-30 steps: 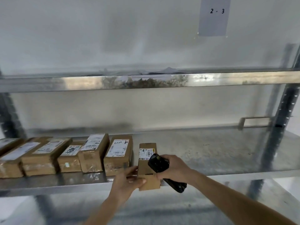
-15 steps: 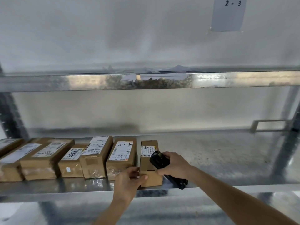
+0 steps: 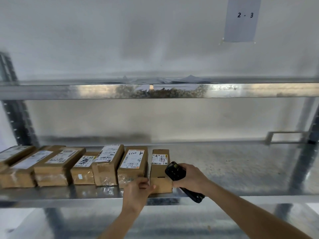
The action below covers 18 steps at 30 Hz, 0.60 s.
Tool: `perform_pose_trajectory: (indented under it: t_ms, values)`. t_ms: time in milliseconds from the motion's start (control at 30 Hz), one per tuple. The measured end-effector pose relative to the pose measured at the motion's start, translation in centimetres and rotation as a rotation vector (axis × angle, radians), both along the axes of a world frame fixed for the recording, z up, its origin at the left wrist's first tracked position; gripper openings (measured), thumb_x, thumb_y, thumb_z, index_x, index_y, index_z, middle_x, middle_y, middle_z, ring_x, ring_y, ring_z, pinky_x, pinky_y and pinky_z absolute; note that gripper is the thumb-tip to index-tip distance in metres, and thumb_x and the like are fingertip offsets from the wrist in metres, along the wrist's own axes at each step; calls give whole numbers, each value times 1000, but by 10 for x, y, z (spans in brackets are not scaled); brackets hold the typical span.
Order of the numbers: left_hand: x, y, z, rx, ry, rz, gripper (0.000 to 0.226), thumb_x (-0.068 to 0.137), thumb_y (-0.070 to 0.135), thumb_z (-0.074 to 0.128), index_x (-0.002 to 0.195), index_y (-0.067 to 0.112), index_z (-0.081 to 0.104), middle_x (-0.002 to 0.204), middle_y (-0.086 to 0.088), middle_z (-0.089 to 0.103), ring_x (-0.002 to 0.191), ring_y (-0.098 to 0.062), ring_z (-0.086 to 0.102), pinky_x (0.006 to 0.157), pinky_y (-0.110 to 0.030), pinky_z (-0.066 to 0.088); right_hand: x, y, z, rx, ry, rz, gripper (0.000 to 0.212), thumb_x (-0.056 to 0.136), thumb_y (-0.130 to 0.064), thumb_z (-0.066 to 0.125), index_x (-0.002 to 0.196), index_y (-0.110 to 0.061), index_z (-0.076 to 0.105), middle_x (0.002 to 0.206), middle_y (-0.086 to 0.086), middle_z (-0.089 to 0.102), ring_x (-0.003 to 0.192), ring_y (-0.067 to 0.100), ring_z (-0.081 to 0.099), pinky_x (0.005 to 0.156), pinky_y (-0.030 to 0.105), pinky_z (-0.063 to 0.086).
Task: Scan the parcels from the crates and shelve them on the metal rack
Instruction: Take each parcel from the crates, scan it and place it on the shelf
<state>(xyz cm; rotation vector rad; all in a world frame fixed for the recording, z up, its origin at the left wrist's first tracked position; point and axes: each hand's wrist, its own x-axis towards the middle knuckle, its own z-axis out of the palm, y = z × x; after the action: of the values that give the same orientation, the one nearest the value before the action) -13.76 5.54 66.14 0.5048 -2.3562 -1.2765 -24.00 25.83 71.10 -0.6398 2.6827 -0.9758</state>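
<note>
narrow parcel (image 3: 160, 171) on shelf (image 3: 233, 164), long axis front-to-back; left hand (image 3: 138, 190) pinches it; right hand (image 3: 191, 178) grips scanner (image 3: 175, 172).

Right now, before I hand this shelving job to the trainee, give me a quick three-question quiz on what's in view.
1. True or false: the right hand holds a black scanner.
2. Which parcel does the left hand touch? A) the leftmost one, B) the narrow parcel at the right end of the row, C) one on the upper shelf.
3. Fill in: the paper sign on the wall reads ___.

Key
1. True; its fingers are curled round the scanner.
2. B; the hand rests at that parcel's front left corner, on the metal shelf.
3. 2 - 3
</note>
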Motion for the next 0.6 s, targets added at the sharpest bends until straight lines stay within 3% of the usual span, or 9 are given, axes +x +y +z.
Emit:
perform_pose_trajectory:
  t_ms: [133,233,300,367,500,600]
  values:
    - [29,1,9,-16,20,-14,14,80,25,82,92,22,74,78,13,74,74,4,68,69,-12,53,25,17,4,55,12,-27,67,65,-35,81,128,-35,58,99,-11,71,87,11,70,84,37,61]
    - [52,-4,12,-86,89,-27,20,81,26,81,91,33,66,83,20,70,77,5,65,69,-17,52,44,22,8,105,34,-43,72,66,-37,82,131,-32,51,103,-9,68,89,13,68,80,35,60]
    - [69,-11,15,-140,102,-18,32,82,31,81,108,36,63,99,22,66,87,2,63,73,-15,51,60,19,12,172,66,-50,74,64,-42,82,130,-29,51,103,-8,65,90,13,66,80,35,59]
    - [83,-20,19,-187,90,8,48,83,38,79,127,31,63,118,14,64,103,-8,64,84,-25,54,75,11,18,213,104,-55,75,62,-45,81,130,-30,53,106,-9,65,93,14,65,82,34,58]
    - [122,-42,35,-264,53,30,54,87,47,72,136,30,58,150,7,45,130,-17,52,99,-32,47,111,-11,39,210,194,-3,82,66,-45,85,140,-42,51,126,-9,67,111,18,64,86,31,54]
    - [163,-73,51,-292,-6,46,62,87,59,66,142,36,50,161,8,30,143,-17,38,107,-37,40,147,-43,63,232,255,53,79,62,-50,85,135,-47,54,128,-11,68,113,18,64,89,32,54]
